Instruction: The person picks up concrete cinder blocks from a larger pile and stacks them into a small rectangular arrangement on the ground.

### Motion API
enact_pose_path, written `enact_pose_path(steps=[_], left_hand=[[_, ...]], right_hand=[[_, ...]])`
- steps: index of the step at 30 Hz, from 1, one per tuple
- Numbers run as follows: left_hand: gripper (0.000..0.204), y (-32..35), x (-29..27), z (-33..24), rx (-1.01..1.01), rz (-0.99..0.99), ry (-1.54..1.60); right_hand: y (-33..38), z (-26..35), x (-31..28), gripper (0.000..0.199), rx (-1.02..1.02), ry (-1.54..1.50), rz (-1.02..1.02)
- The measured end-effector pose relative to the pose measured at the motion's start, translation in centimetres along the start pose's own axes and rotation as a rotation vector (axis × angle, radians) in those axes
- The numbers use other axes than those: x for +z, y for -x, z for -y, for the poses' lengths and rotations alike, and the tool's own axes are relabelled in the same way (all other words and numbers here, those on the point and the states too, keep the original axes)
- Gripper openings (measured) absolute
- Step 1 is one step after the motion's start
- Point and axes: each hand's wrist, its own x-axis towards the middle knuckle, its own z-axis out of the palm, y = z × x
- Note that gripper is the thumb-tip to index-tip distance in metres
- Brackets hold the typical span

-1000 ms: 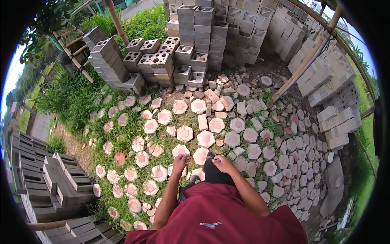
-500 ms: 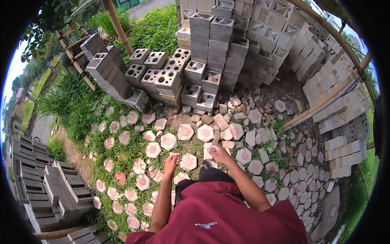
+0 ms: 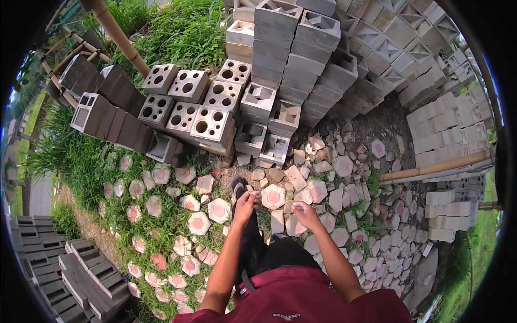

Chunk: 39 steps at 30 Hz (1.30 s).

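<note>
Two empty hands, fingers loosely curled: my left hand (image 3: 245, 203) and right hand (image 3: 305, 213) flank the hexagonal paver (image 3: 273, 196), left nearer.

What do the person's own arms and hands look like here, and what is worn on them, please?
Both forearms are bare from above the elbow down, and enter from the lower edge. The left hand and right hand wear no gloves; no watch, ring or band can be made out. The short sleeves belong to a dark red shirt, worn over dark trousers.
</note>
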Motion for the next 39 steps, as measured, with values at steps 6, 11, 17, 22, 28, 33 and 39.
enact_pose_path(steps=[6, 11, 17, 22, 28, 33, 39], left_hand=[[0.023, -16.6, -4.5, -2.6, -0.194, -0.019, -0.078], [0.03, -31.4, -7.3, -5.1, -0.297, 0.006, -0.155], [0.061, -49.4, -3.9, -6.9, -0.332, -0.043, 0.075], [0.087, -60.2, -3.1, -6.5, -0.309, -0.218, 0.273], [0.081, -65.6, -1.1, -4.5, -0.361, -0.33, 0.408], [0.055, -67.8, -1.0, -3.2, -0.312, -0.326, 0.38], [0.039, -67.7, -0.6, -2.9, -0.282, -0.527, 0.305]], right_hand=[[-13.4, -0.9, 2.9, 0.034, 0.159, 0.003, -0.076], [-27.2, -1.1, 5.2, 0.042, 0.212, -0.031, -0.062], [-50.3, -2.6, 5.2, 0.071, 0.266, -0.071, -0.214], [-65.8, 1.9, 4.6, 0.072, 0.234, 0.058, -0.286], [-74.3, 1.8, 3.5, 0.067, 0.264, 0.23, -0.218], [-77.0, -0.4, 3.1, 0.06, 0.233, 0.174, -0.147], [-76.3, 0.5, 3.4, 0.052, 0.376, 0.062, -0.089]])
